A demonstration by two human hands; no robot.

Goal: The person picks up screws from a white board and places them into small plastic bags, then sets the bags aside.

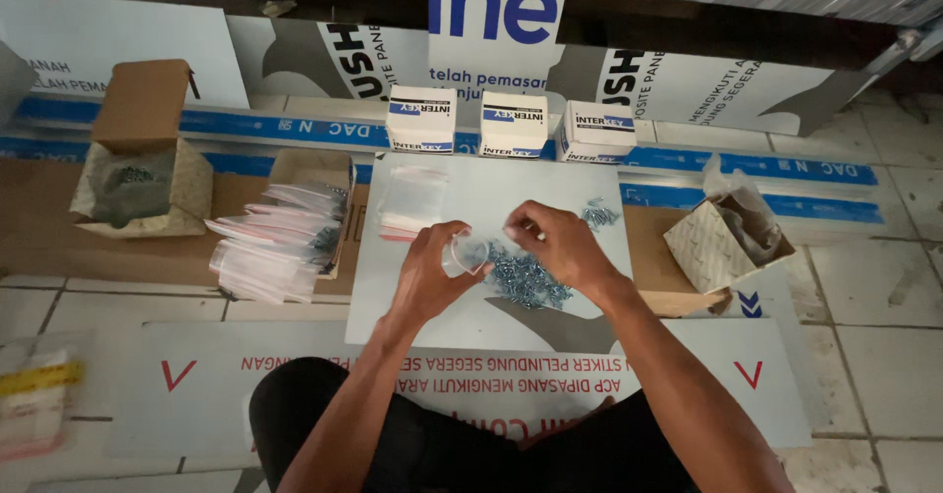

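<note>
My left hand (427, 267) and my right hand (557, 246) together hold a small clear plastic zip bag (466, 253) by its mouth, over a light grey panel (609, 297). A loose pile of small silver screws (524, 279) lies on the panel just under my right hand, and a few more screws (597, 215) sit beyond it. A stack of empty clear zip bags (411, 201) lies on the panel ahead of my left hand.
A heap of filled zip bags (275, 243) rests to the left. An open cardboard box of screws (138, 184) stands at far left, an opened carton (725, 238) at right. Three small white-and-blue boxes (511, 125) line the back. Printed panels lie on the tiled floor.
</note>
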